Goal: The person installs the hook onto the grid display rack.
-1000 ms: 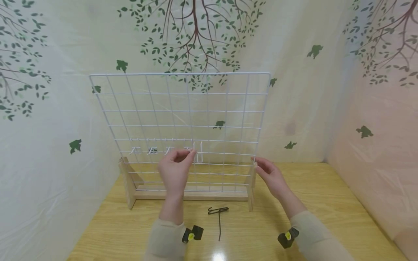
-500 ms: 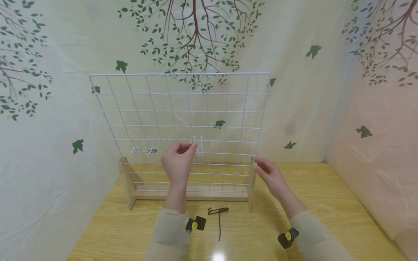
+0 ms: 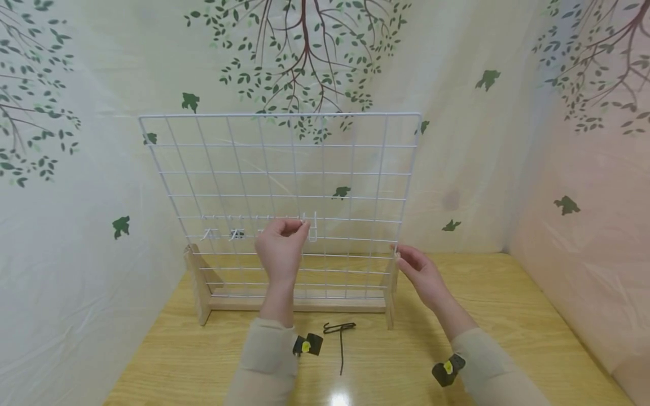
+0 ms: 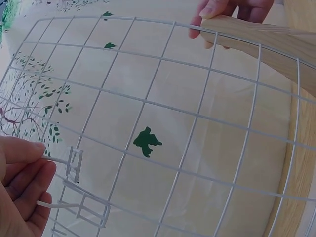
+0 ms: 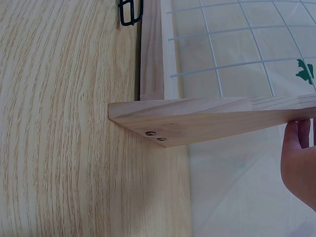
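Note:
My left hand (image 3: 281, 248) pinches the stem of a white wire hook (image 3: 312, 226) between thumb and fingers, the hook's frame held up against the white wire grid (image 3: 337, 171). The left wrist view shows that hook (image 4: 74, 165) at the grid wires, with another white hook (image 4: 91, 210) hanging right beside it. Two more white hooks (image 3: 208, 233) hang further left in the same row. My right hand (image 3: 424, 276) grips the top of the wooden side support (image 3: 391, 293) at the grid's right edge; the right wrist view shows its fingers behind the wood (image 5: 212, 121).
A black wire hook (image 3: 341, 338) lies on the wooden table (image 3: 203, 361) in front of the stand's base bar (image 3: 335, 305). The left wooden support (image 3: 200, 287) stands at the grid's other end. Behind is a cloth backdrop with printed branches and leaves.
My left hand has risen and shifted slightly right, taking the pinched white hook up to a higher wire of the grid. The right hand has stayed on the support.

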`<action>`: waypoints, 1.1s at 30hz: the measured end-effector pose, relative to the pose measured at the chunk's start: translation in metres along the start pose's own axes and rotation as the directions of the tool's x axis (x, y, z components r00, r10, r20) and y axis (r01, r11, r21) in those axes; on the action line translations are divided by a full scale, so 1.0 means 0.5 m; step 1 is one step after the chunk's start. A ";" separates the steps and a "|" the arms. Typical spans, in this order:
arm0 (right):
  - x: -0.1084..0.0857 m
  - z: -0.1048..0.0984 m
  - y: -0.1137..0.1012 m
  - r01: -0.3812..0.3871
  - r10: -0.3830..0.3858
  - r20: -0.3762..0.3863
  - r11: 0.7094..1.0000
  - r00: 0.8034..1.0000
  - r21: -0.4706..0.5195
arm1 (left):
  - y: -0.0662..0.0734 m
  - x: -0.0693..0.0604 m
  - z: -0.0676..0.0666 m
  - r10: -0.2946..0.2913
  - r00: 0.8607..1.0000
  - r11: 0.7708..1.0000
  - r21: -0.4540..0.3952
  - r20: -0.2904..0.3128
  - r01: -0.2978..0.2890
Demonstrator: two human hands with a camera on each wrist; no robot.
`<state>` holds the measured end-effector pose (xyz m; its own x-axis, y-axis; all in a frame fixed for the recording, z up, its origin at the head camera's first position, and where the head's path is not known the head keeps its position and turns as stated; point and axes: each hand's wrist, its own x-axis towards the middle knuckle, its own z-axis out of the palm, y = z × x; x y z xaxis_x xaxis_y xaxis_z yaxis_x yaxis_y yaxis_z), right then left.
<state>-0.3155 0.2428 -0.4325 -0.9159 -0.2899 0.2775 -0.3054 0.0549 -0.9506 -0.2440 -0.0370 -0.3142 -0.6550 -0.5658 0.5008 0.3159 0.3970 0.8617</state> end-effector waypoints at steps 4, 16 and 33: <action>-0.002 -0.002 -0.001 -0.008 0.008 0.001 1.000 1.000 -0.009 | -0.003 -0.008 0.000 0.023 1.000 1.000 0.000 0.007 -0.023; -0.004 -0.003 -0.004 -0.020 0.020 0.003 1.000 1.000 -0.007 | -0.003 -0.033 -0.012 0.025 0.998 0.999 -0.031 0.055 -0.023; -0.011 -0.005 -0.005 -0.002 0.002 0.010 1.000 1.000 0.023 | 0.018 -0.065 -0.051 0.010 0.994 0.993 -0.114 0.111 0.003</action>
<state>-0.3105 0.2464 -0.4313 -0.9138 -0.2993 0.2747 -0.2977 0.0333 -0.9541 -0.2023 -0.0337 -0.3206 -0.7242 -0.4778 0.4972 0.3904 0.3102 0.8668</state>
